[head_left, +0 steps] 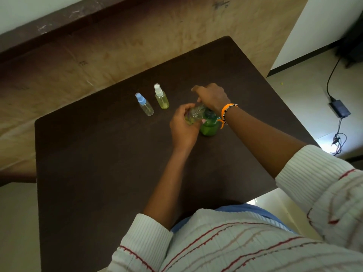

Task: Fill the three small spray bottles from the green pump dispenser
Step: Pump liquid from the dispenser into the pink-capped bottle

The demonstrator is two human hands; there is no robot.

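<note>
The green pump dispenser [209, 127] stands near the middle of the dark table [98, 173]. My right hand [213, 97] rests on top of its pump head, fingers curled over it. My left hand [181, 128] grips an uncapped small clear spray bottle [196, 114], tilted with its open neck toward the pump spout; yellowish liquid shows at its bottom. Two more small spray bottles stand capped behind: one with a blue cap [144, 104] that looks clear inside, one with a white cap [161, 96] holding yellow-green liquid.
The table's right edge runs close to my right arm. On the floor to the right lie a black power adapter [339, 109] and tangled cables [338, 141]. A wooden wall panel runs behind the table.
</note>
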